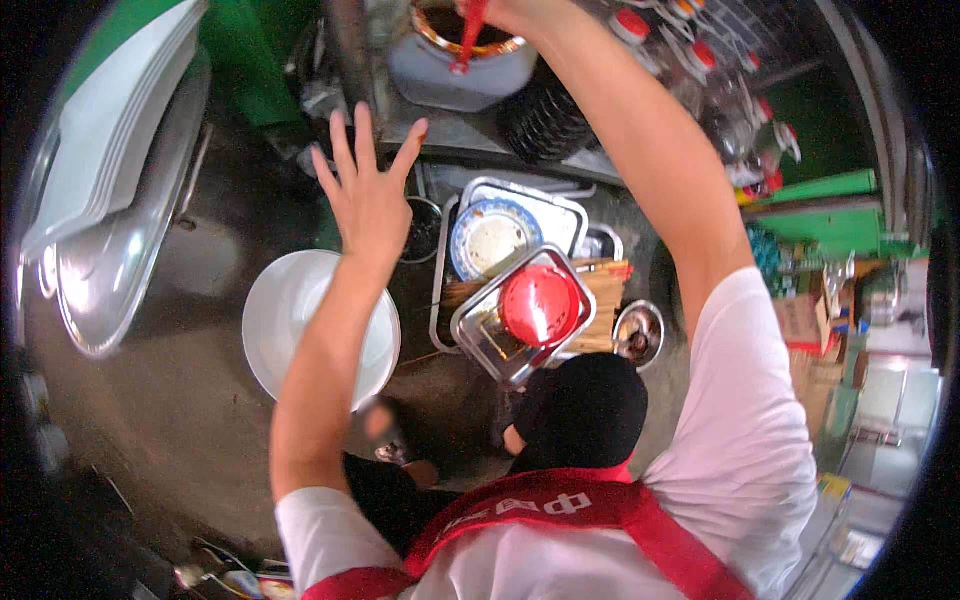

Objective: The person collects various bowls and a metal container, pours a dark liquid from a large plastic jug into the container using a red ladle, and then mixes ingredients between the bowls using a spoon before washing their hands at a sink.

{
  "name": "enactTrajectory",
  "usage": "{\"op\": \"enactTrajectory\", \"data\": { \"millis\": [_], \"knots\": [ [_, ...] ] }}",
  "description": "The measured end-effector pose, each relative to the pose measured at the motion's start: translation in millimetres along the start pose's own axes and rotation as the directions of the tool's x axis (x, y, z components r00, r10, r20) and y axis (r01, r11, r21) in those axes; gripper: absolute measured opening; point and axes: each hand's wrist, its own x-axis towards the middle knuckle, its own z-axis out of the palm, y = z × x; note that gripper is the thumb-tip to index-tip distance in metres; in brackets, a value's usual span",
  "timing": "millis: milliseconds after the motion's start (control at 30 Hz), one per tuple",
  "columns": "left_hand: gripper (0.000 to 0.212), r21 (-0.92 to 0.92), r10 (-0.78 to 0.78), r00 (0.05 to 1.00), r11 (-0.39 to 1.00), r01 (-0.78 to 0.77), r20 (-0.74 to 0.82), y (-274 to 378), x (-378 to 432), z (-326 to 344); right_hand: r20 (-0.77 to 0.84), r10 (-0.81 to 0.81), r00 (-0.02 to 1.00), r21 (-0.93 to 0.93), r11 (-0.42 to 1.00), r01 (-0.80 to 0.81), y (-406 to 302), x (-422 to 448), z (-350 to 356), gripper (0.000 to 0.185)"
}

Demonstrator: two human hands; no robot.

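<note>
My right hand (506, 15), at the top edge of the head view and partly cut off, is closed on a red handle (471, 34) over a wide white tub (461, 79) with dark brown liquid and an oily rim. What the handle belongs to is hidden. My left hand (369, 199) is raised with its fingers spread and holds nothing; a reddish-brown spot marks one finger. Below it stands a large white bucket (300, 289). Right of the bucket, a red bowl (540, 304) rests in a metal tray (484, 330), beside a blue-rimmed plate (495, 236) on another metal tray (566, 206).
Bundled wooden skewers (604, 307) and a small metal bowl (640, 334) lie right of the trays. A black coiled or ribbed thing (551, 124) sits beside the tub. Red-capped bottles (701, 64) stand at upper right. Stacked white trays (124, 127) rise at left.
</note>
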Motion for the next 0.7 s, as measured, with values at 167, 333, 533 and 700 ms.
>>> {"op": "enactTrajectory", "data": {
  "millis": [167,333,533,700],
  "knots": [
    [0.07,-0.31,-0.221,0.957,0.911,0.271,0.187,21.9,-59.9,45.8,-0.667,-0.121,0.736,0.033,0.981,0.191,-35.8,28.1,3.0,0.018],
    [0.069,-0.46,-0.274,0.93,0.812,0.36,0.244,24.5,-87.3,69.1,-0.433,-0.564,0.703,-0.823,0.565,-0.054,-41.3,-5.4,31.4,0.019],
    [0.052,-0.75,-0.385,0.65,-0.223,0.623,0.655,25.8,-103.5,86.7,0.15,-0.293,0.944,-0.987,-0.096,0.127,62.1,-192.5,61.8,0.015],
    [0.054,-0.61,-0.267,0.566,-0.525,0.593,0.78,26.4,-89.3,79.2,-0.383,0.208,0.9,-0.913,-0.237,-0.333,151.4,-329.3,2.5,0.019]
  ]
}}
